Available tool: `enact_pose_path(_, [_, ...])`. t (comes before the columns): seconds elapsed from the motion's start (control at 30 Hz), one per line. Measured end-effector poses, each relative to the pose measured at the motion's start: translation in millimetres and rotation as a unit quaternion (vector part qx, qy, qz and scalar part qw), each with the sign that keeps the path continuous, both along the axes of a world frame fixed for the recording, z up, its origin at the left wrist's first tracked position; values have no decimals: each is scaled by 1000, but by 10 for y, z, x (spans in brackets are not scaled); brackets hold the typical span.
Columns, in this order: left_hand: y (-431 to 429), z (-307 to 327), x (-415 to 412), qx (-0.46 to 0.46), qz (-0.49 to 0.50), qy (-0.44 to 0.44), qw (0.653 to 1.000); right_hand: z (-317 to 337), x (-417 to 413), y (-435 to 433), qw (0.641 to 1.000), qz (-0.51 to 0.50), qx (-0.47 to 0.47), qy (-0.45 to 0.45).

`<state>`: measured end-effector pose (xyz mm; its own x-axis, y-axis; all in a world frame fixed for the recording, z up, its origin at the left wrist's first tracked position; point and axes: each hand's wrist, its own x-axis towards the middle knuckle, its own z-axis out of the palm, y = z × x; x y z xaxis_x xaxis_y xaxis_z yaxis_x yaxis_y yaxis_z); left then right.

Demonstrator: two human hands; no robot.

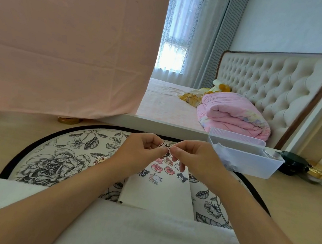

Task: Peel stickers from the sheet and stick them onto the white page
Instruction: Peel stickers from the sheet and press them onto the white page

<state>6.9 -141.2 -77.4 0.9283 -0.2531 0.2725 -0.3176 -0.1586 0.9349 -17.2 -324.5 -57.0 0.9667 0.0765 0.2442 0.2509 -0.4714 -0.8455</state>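
Observation:
A small black-and-white cartoon sticker [164, 149] is held up above the white page [158, 192], pinched from both sides. My left hand [140, 154] grips its left edge with thumb and forefinger, and my right hand [196, 160] pinches its right edge. The white page lies on a round floral mat [54, 160] and carries several stuck cartoon stickers [162, 169] near its far end, pink bears and dark figures. My hands partly hide the far edge of the page. No separate sticker sheet shows.
A clear plastic tray [244, 157] stands at the right of the mat, with dark and gold jars [303, 168] beyond it. A pink cloth [63, 40] hangs at the left. A bed with a folded pink quilt [234, 114] lies behind the desk edge.

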Motion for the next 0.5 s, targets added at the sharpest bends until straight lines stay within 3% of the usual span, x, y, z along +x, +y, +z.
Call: enact_pose_path(0.5, [-38,-38,-4,25,27,-37,999,-66,17,65,977,-47,-174,-115])
